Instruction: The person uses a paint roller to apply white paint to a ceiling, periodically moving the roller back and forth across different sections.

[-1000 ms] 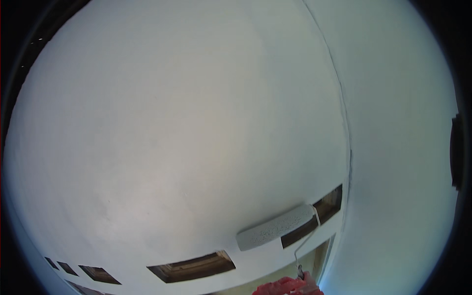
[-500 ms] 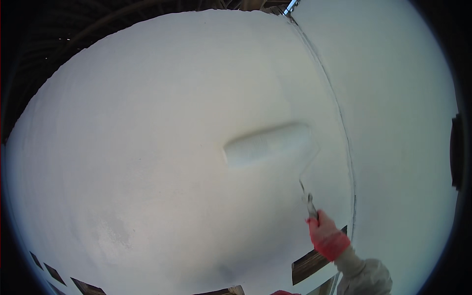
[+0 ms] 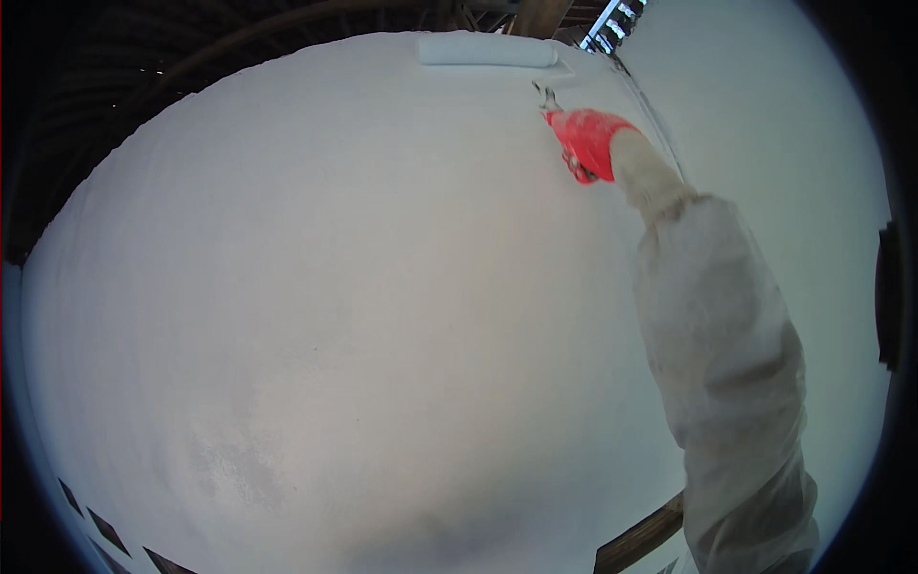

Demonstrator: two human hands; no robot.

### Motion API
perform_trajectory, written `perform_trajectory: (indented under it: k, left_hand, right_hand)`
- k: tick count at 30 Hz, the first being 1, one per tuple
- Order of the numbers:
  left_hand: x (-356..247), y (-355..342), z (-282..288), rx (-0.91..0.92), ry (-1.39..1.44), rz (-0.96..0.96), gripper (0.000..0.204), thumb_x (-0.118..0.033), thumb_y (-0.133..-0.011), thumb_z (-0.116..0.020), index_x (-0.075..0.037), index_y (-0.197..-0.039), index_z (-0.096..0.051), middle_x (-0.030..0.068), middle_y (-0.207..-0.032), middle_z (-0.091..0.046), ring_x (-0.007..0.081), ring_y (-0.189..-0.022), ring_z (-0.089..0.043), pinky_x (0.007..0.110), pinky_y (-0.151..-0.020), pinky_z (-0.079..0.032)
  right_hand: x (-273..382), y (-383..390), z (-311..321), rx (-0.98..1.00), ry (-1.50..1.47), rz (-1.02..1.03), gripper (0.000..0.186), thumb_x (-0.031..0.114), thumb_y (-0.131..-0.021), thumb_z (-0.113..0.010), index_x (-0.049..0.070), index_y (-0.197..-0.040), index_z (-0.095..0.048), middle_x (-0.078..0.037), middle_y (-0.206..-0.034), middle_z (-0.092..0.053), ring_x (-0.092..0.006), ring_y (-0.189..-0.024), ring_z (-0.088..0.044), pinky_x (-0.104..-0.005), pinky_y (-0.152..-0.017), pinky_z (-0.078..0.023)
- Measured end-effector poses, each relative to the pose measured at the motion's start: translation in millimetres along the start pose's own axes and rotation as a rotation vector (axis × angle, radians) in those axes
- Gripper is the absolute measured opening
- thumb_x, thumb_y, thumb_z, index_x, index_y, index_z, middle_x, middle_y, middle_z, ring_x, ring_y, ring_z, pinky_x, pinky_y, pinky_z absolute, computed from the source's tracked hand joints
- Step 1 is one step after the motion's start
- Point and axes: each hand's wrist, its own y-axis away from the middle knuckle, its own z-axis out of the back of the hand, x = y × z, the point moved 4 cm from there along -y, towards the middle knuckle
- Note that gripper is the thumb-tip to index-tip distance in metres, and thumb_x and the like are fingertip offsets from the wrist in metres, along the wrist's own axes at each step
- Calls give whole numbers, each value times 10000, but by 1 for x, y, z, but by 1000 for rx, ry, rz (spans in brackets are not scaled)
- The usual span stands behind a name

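My right hand [image 3: 585,143], in a red glove with white smears, is closed around the handle of a paint roller [image 3: 488,52]. The roller's long white sleeve lies level against the top edge of the white wall [image 3: 382,287], just under the roof timbers. Its thin wire frame bends from the sleeve's right end down to the handle. A pale, loose sleeve [image 3: 722,354] covers my outstretched arm, which rises from the lower right. My left hand is out of view. A damp-looking, shinier patch shows low on the wall's left side.
Dark roof beams [image 3: 239,38] run along the top left. A wall corner [image 3: 660,124] descends at the right, beside a second pale wall [image 3: 794,191]. Bright gaps show at the upper corner. Wooden pieces [image 3: 641,536] are at the bottom, and a dark object [image 3: 889,297] at the far right.
My right hand has carried the roller from the middle of the wall up to its top edge. More of my right arm now shows, stretched upward.
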Motion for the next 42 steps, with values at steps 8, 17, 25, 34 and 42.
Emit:
perform_trajectory:
  k: [8, 17, 25, 34, 42]
  left_hand:
    - [-11, 18, 50, -155, -67, 136, 287, -110, -860, -633, -103, -1144, -590, 125, -972, -651, 275, -744, -645, 356, -594, -523]
    - [-37, 35, 33, -141, -202, -21, 218, -103, -915, -556, -97, -1132, -554, 141, -1042, -633, 309, -868, -633, 371, -610, -531]
    - [-56, 42, 8, -167, -128, 111, 299, -60, -826, -669, -54, -1111, -580, 131, -1024, -654, 303, -891, -648, 365, -715, -534]
    - [-76, 58, -39, -13, 76, 231, 320, -71, -821, -659, -59, -1132, -587, 157, -1016, -640, 327, -841, -642, 376, -683, -528]
    - [-77, 71, -65, 64, 225, 304, 338, -74, -829, -642, -69, -1161, -581, 165, -1028, -638, 314, -880, -635, 368, -705, -521]
  right_hand:
    - [80, -90, 0, -61, -125, 74, 377, 430, -921, -504, 97, -770, -410, -25, -579, -444, -121, -445, -397, -296, -409, -354]
    - [85, -64, -1, -72, -164, 140, 346, 398, -918, -522, 90, -785, -439, -18, -584, -451, -111, -451, -408, -281, -420, -372]
    - [22, 38, 8, -76, -97, 199, 318, 369, -915, -538, 83, -798, -464, -11, -588, -457, -102, -456, -418, -268, -430, -389]
    - [-76, 171, -15, -129, 14, 150, 277, 345, -916, -549, 81, -856, -488, -8, -602, -471, -101, -467, -437, -261, -445, -413]
    - [-170, 249, -16, -202, -56, 18, 253, 333, -926, -532, 90, -866, -494, 5, -598, -456, -79, -431, -415, -248, -397, -383]
